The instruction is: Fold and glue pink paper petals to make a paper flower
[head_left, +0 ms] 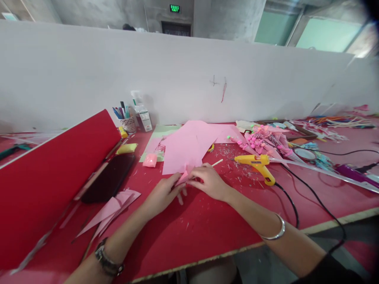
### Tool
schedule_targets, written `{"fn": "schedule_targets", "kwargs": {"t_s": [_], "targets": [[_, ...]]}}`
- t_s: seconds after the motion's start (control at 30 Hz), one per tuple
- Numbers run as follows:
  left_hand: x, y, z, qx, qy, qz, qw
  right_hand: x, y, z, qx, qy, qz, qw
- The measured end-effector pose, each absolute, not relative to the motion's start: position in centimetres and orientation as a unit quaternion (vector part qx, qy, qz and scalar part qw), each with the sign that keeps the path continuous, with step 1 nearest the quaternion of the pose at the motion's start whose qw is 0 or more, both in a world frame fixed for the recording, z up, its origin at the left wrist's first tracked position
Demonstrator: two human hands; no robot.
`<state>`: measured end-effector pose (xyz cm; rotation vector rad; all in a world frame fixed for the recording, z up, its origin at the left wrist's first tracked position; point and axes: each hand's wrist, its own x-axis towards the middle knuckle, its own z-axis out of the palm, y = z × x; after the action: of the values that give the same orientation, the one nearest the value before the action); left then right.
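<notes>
A small folded piece of pink paper is held between my two hands, above the red table near its middle. My left hand pinches its lower left side, with some fingers curled beneath. My right hand is closed at its right side, thumb and fingertips together against the paper. A thin pale stick lies just beyond my right knuckles; whether the fingers touch it I cannot tell. Larger pink sheets lie flat right behind the hands. Several folded pink paper cones rest to the left of my left forearm.
A yellow glue gun with a black cord lies at the right, before a pile of pink decorated cones. A dark phone and a red board are on the left. A pen cup stands by the white partition.
</notes>
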<state>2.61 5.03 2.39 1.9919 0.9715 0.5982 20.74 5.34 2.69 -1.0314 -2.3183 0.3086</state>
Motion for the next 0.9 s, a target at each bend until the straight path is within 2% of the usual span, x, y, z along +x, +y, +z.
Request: {"fn": "schedule_targets", "kwargs": {"t_s": [0.3, 0.47, 0.9], "targets": [[2.54, 4.93, 2.77, 0.808, 0.434, 0.198, 0.346, 21.07, 5.7, 2.45, -0.39, -0.859, 0.136, 0.303], [2.17, 5.08, 2.8, 0.82, 0.436, 0.198, 0.315, 21.41, 5.77, 2.57, -0.396, -0.865, 0.121, 0.284], [1.75, 5.12, 2.54, 0.724, 0.403, 0.146, 0.54, 21.15, 5.29, 2.06, -0.356, -0.896, 0.109, 0.241]]}}
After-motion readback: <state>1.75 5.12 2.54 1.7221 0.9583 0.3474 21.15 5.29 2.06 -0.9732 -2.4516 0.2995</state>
